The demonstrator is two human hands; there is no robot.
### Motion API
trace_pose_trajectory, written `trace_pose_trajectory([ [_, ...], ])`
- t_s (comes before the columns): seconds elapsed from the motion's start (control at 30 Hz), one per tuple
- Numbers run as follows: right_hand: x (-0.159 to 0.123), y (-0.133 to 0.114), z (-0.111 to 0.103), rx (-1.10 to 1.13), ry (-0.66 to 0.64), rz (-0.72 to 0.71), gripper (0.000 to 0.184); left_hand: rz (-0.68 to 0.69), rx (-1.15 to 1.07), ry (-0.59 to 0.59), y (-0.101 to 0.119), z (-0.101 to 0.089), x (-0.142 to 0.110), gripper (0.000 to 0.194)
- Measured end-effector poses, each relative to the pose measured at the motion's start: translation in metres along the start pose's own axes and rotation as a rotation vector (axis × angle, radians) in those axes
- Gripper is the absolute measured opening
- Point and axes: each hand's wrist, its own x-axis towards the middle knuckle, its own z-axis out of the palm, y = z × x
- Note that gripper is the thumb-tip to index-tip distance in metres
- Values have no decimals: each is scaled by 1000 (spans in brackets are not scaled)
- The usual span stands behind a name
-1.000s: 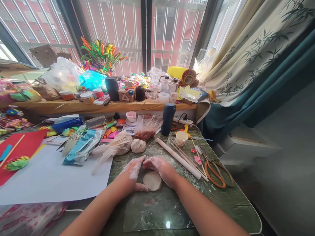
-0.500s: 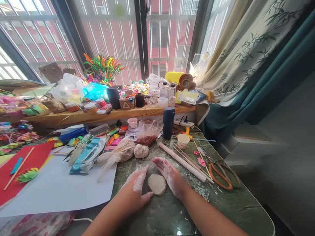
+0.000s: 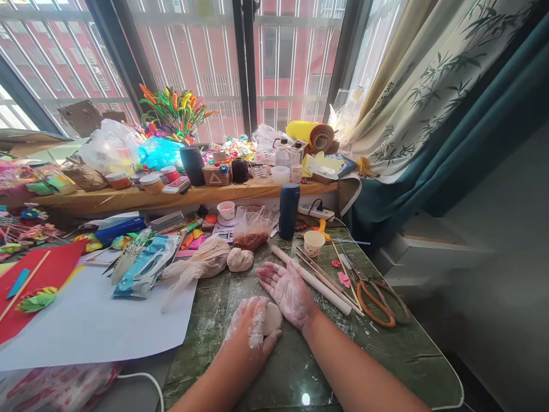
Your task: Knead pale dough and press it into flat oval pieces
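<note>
A flat round disc of pale clay (image 3: 272,319) lies on the floury green tabletop. My left hand (image 3: 251,325), dusted with white powder, closes around the disc's left side, its thumb along the near edge and its fingers covering part of the top. Just right of the disc, my right hand (image 3: 291,294) is turned palm up, open, with powder on the palm and nothing in it. Beyond the hands sits a rounded lump of pale clay (image 3: 240,260) beside a knotted plastic bag (image 3: 206,257).
A pale rolling pin (image 3: 311,277) lies right of my hands, with thin sticks (image 3: 330,280) beside it. Farther right are orange-handled scissors (image 3: 376,303). A paper cup (image 3: 314,244) and a dark blue cylinder (image 3: 289,212) stand behind. White paper (image 3: 141,326) covers the left side.
My left hand has moved from beside the clay disc onto it. My right hand has rolled over from cupping the disc's far side to palm up.
</note>
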Motion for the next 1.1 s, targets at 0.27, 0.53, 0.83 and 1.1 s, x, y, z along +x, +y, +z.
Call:
trace_pose_trajectory([
  [0.27,5,-11,-7,101,5,-38,49,97,43,-93,-4,-10,2,66],
  [0.53,6,-15,-12,88,99,-118,45,-189,212,-130,37,30,7,78],
  [0.83,12,-9,-15,90,261,-182,37,-185,258,-92,32,28,44,75],
  [1.1,13,-4,-12,38,296,-214,33,176,129,-237,16,2,49,77],
])
